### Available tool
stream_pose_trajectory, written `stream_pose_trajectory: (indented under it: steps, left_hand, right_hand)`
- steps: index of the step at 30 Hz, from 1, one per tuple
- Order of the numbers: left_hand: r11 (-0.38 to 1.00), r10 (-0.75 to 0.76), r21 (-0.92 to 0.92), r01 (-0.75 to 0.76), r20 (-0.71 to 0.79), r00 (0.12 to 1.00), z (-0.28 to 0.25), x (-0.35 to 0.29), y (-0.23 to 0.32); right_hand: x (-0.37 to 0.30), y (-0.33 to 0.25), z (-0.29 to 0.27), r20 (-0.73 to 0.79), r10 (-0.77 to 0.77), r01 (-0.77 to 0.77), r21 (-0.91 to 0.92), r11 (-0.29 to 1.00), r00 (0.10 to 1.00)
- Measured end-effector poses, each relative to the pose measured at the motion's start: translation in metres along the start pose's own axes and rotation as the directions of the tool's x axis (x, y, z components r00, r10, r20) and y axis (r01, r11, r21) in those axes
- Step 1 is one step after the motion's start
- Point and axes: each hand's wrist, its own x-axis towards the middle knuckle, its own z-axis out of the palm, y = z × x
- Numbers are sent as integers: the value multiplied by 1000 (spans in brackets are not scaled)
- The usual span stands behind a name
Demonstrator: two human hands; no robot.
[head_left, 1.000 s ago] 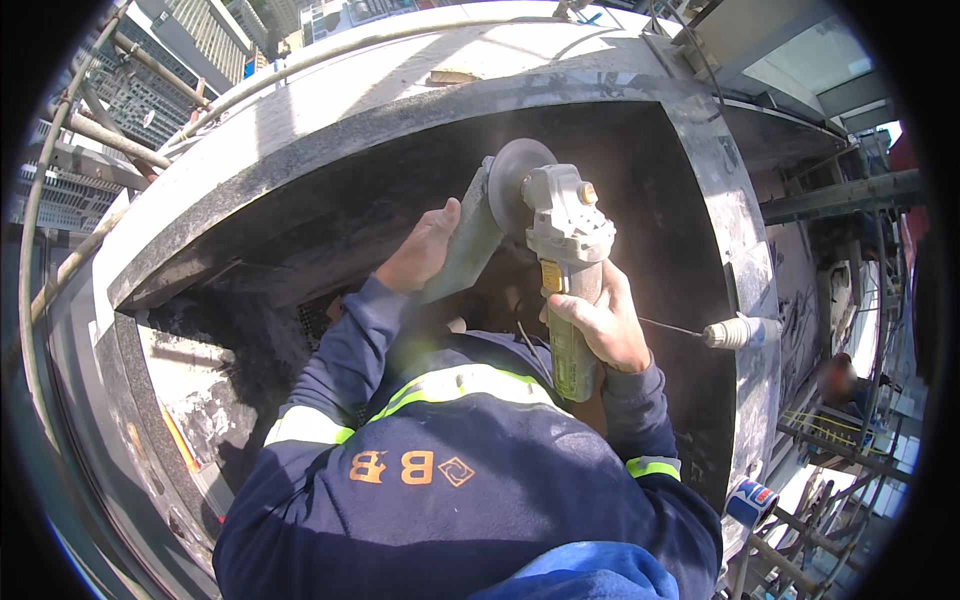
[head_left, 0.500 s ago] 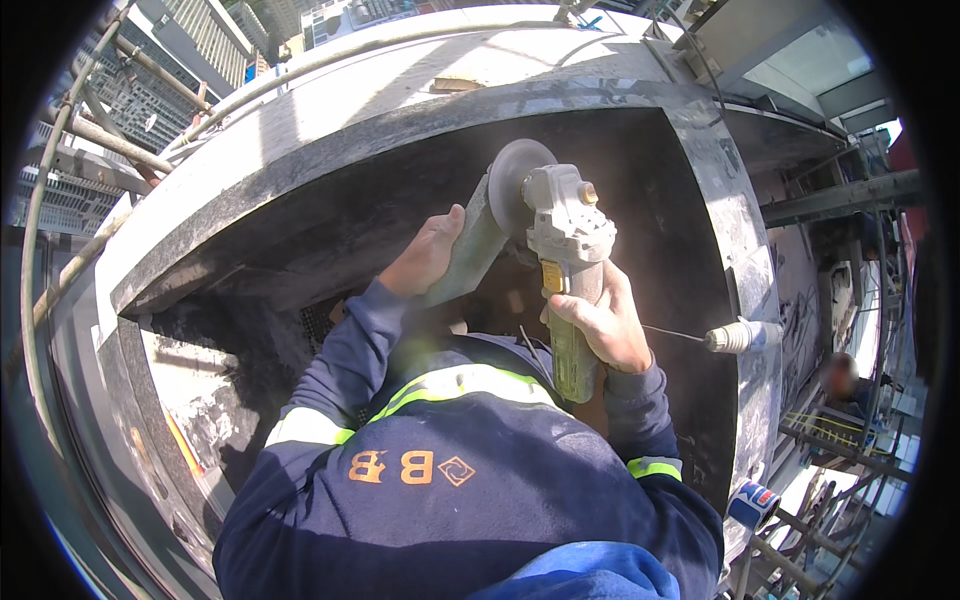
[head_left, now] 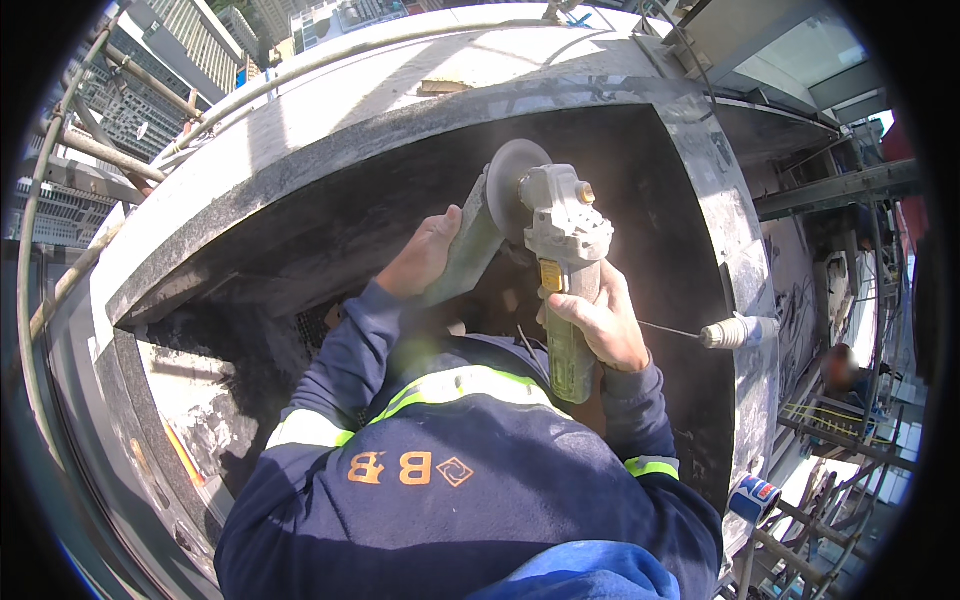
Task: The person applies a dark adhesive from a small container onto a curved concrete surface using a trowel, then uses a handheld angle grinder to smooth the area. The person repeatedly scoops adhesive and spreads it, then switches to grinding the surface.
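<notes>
The grinder is held up against the dark inner face of the stone slab, near its upper right corner. Its grey disc stands on edge, facing left, with a haze of dust about it. The right hand is clamped round the grinder's yellow-green body, fingers wrapped over the front. The left hand is closed on a grey stone piece that slants up to the disc and touches it. Both arms wear dark blue sleeves with reflective bands. To the right, by the slab's right edge, a paint roller sticks out on a thin rod. A can sits at the slab's lower right corner. Scaffold tubes run along the left.
</notes>
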Motion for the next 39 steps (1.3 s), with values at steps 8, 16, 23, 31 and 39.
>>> stream_pose_trajectory:
  steps: [8, 16, 23, 31, 39]
  left_hand:
    - [996, 44, -72, -45, -9, 999, 7, 1, 3]
    - [998, 13, -68, -11, 35, 999, 3, 3, -1]
    - [999, 12, 52, -13, 21, 1000, 0, 3, 1]
    - [999, 44, 31, -43, -17, 999, 2, 5, -2]
    - [999, 33, -13, -32, 14, 999, 2, 6, -3]
  right_hand:
    - [-2, 3, -1, -8, -64, 63, -23, 998, 998]
    - [-5, 4, -2, -5, -62, 62, 3, 998, 998]
    - [-6, 7, -3, -22, -62, 62, 16, 998, 998]
    - [-7, 5, -3, -39, 0, 1, 29, 1000, 999]
    - [-7, 1, -4, -36, 47, -45, 45, 998, 998]
